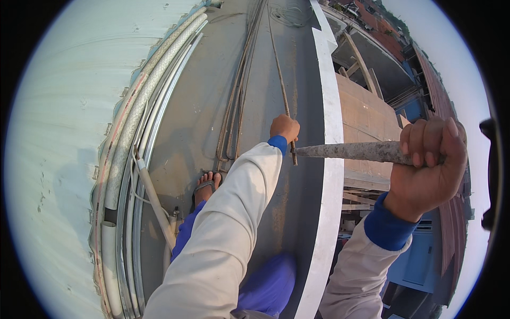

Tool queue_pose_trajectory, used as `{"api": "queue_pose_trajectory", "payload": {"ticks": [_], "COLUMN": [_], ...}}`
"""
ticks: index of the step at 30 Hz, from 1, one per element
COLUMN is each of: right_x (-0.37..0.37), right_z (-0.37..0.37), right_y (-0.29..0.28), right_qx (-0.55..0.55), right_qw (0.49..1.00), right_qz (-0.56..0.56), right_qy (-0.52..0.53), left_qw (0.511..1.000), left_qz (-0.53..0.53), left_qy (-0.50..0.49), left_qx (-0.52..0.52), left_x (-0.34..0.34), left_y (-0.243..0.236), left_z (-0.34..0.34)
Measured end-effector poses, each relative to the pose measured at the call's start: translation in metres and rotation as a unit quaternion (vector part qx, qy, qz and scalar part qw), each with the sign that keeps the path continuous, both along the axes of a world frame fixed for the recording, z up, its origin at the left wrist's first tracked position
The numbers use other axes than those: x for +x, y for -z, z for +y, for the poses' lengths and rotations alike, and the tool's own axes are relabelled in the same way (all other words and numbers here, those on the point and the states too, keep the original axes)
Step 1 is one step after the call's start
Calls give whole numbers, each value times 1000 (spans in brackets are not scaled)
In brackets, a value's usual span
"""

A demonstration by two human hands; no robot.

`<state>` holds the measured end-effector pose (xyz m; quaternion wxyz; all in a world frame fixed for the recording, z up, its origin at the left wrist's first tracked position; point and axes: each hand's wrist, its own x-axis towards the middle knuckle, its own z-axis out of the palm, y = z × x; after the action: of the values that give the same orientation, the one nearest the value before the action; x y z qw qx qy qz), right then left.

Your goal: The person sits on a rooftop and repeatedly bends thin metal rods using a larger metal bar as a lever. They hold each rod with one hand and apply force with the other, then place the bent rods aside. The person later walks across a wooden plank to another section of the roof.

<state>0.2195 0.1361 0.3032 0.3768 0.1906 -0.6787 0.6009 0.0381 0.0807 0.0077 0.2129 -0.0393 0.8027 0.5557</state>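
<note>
My left hand [285, 128] is closed round a thin, rusty steel rebar rod [278, 66] a little above its near end. The rod runs away from me along the grey floor toward the far wire. In my right hand [430, 159], fingers wrapped round it, is a rough grey bar [356, 151] crusted with pale matter. It lies level across the white parapet, and its narrow end meets the rod just below my left hand. Whether it grips the rod or only overlaps it, I cannot tell. Several bent rebar pieces [237, 101] rest on the floor to the left.
A white parapet edge [333, 106] runs along my right, with a drop, plywood [366, 119] and timber beyond it. Pipes and metal channels [125, 159] line the pale corrugated roofing [69, 106] on my left. My sandalled foot [204, 189] stands beside the bent rebar. Coiled wire [289, 16] lies far ahead.
</note>
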Motion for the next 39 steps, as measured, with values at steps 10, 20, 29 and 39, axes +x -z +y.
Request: {"api": "queue_pose_trajectory", "payload": {"ticks": [10, 20, 29, 39], "right_x": [-9, -20, -34, -57], "right_z": [10, -30, -31, -43], "right_y": [-3, -8, -7, -15], "right_qx": [-120, -40, -50, -74], "right_qw": [989, 992, 987, 995], "right_qz": [-24, -27, -65, -50], "right_qy": [-85, -115, -142, -53], "left_qw": [997, 994, 997, 998], "left_qz": [21, 27, 22, 42], "left_qy": [-31, -47, -42, -34], "left_qx": [61, 94, 58, 26], "left_x": [-18, -21, -28, -19], "left_y": [12, 15, 30, 15], "left_z": [-63, -80, -74, -64]}}
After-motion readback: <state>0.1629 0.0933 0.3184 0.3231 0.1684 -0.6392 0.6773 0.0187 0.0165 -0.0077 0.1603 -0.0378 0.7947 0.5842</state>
